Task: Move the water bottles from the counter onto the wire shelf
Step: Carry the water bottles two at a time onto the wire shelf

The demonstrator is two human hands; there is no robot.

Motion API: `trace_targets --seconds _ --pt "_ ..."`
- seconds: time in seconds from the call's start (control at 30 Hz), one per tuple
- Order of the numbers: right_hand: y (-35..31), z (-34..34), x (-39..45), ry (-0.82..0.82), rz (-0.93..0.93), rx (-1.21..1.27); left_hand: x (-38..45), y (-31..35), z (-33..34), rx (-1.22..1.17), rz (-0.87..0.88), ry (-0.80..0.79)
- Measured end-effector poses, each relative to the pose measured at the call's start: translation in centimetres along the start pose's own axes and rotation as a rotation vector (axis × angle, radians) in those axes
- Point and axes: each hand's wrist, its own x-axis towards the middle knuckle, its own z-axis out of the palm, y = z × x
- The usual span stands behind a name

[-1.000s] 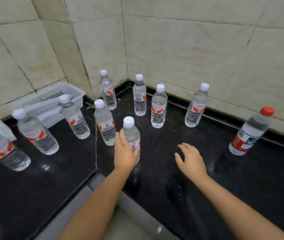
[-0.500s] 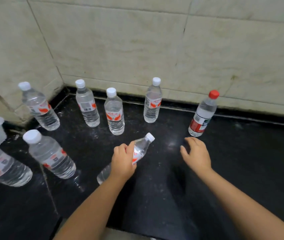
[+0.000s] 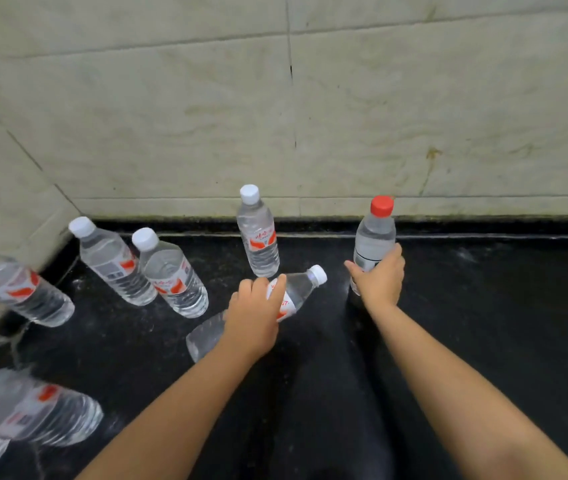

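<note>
Gripping two bottles at once: left hand (image 3: 253, 317) wraps a white-capped bottle (image 3: 296, 294) mid-body over the label, fingers curled round it, bottle tipped with cap pointing up-right, apparently lifted clear of the counter (image 3: 500, 323), probably tilted just from the wrist angle during pickup. Right hand (image 3: 378, 282) is curled round the lower body of the red-capped bottle (image 3: 374, 237), upright, base hidden by the hand so can't tell if it's off the counter yet. Landmark = red-capped bottle: held white-capped one is just left and nearer the camera; one standing bottle (image 3: 258, 233) left of it by the tiled wall (image 3: 310, 116); two more (image 3: 171, 275) further left, others far left at frame edge, blurred. Wire shelf not in view. Judgement: one bottle per hand halves trips; most bottles not yet moved.
</note>
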Motion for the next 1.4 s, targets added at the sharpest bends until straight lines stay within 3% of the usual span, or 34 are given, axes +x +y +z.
trace_targets --seconds 0.1,0.23,0.47,0.67,0.83,0.93,1.07,1.2,1.4 --pt "0.9 0.8 1.2 0.038 -0.029 0.119 0.7 -0.9 0.4 0.033 -0.037 -0.044" --pt "1.5 1.2 2.1 0.009 -0.097 0.077 0.9 -1.3 0.7 0.091 -0.055 -0.064" --pt "1.7 -1.5 0.6 -0.113 -0.390 -0.303 0.5 -1.3 -0.6 0.143 -0.070 -0.119" --pt "2.0 -7.0 -3.5 -0.084 -0.483 -0.557 -0.4 0.5 -4.3 0.190 0.034 -0.150" --pt "4.4 -13.6 -9.4 0.028 -0.308 -0.743 -2.3 3.3 -6.1 0.191 0.218 -0.114" --pt "6.9 -18.7 -13.6 0.127 -0.128 -0.777 -3.3 7.2 -7.2 0.111 0.353 0.016" --pt "9.9 -26.6 -18.6 0.252 0.065 -0.826 -4.8 15.3 -9.2 -0.175 0.443 -0.135" --pt "12.6 -35.1 -23.2 0.397 0.221 -0.820 -6.0 24.5 -12.2 -0.605 0.472 -0.298" --pt "18.2 -48.4 -27.3 0.529 0.342 -0.885 -10.2 40.2 -15.8 -0.662 0.776 -0.382"
